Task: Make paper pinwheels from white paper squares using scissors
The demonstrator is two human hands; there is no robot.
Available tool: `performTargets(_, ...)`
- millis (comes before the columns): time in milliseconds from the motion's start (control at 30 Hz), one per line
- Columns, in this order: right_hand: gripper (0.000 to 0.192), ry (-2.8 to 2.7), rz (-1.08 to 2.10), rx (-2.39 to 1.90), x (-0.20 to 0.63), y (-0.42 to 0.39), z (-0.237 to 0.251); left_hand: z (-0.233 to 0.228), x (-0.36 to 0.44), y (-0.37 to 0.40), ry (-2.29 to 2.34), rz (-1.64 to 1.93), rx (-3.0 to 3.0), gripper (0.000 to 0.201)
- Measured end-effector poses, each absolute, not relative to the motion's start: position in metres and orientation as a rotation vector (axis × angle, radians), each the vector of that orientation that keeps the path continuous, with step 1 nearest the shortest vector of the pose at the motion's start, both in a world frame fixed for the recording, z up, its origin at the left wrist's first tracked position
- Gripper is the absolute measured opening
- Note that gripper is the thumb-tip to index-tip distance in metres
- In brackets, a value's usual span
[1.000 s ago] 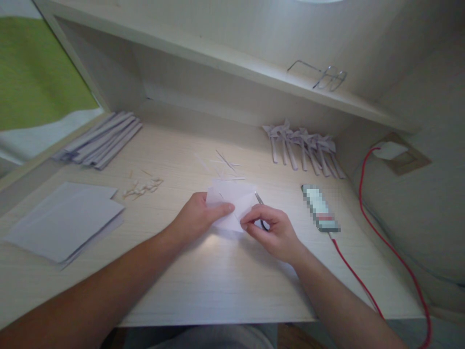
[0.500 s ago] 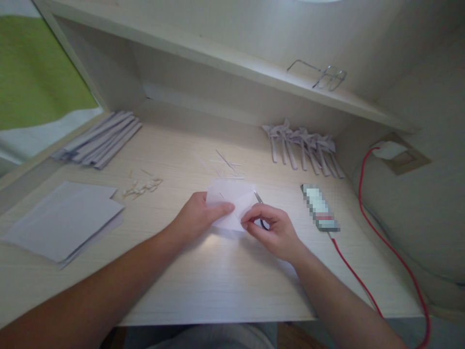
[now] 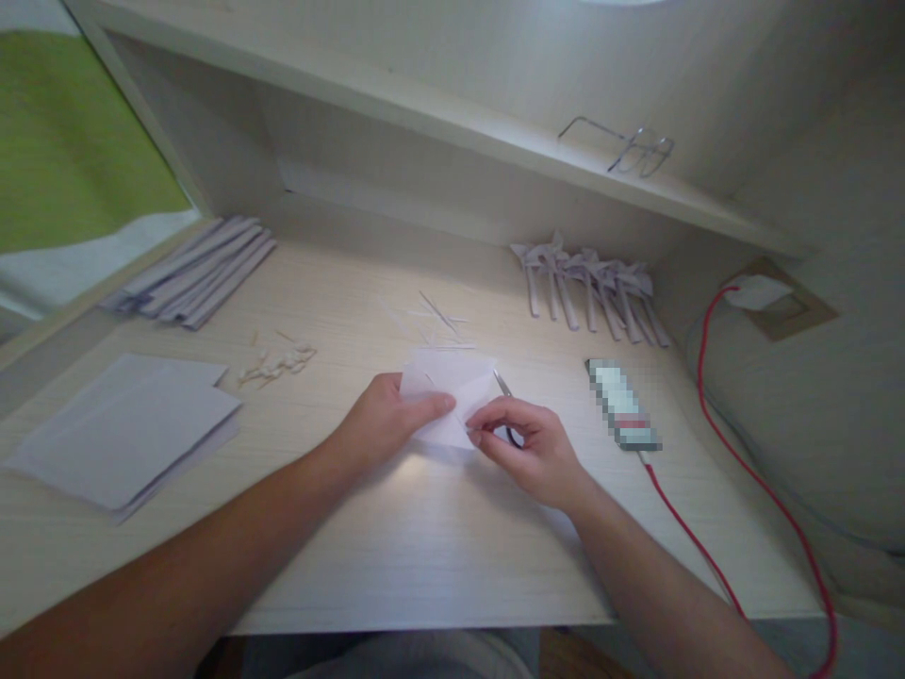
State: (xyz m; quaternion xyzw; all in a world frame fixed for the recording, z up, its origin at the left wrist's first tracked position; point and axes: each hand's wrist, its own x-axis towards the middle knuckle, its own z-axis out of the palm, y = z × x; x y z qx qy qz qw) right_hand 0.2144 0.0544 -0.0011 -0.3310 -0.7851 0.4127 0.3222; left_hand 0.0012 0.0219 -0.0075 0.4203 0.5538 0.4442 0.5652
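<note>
A folded white paper square point(image 3: 452, 391) lies on the desk point(image 3: 438, 538) between my hands. My left hand point(image 3: 386, 420) grips its left side, thumb pressed across the top. My right hand point(image 3: 530, 448) pinches the paper's lower right edge with its fingertips. The same hand holds small scissors point(image 3: 504, 387), whose metal blades stick out behind the fingers.
A stack of white sheets point(image 3: 127, 429) lies at the left, folded paper strips point(image 3: 198, 269) behind it, small paper bits point(image 3: 279, 363) and thin cuttings point(image 3: 438, 311) mid-desk. Finished paper pieces point(image 3: 594, 288) lie at the back right, near a phone point(image 3: 622, 404) on a red cable point(image 3: 714, 556). Glasses point(image 3: 629, 146) rest on the shelf.
</note>
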Motion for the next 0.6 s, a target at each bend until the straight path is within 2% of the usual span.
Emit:
performTargets(200, 0.008, -2.061, 1.078, -0.902, 0.2143, 0.0534, -0.0002, -0.0051, 0.0016, 0.0213, 1.314, 1.033, 0.999, 0.035)
performTargets(600, 0.013, -2.045, 1.123, -0.859, 0.2153, 0.055, -0.0009, -0.0051, 0.0024, 0.021, 1.305, 1.059, 0.991, 0.034)
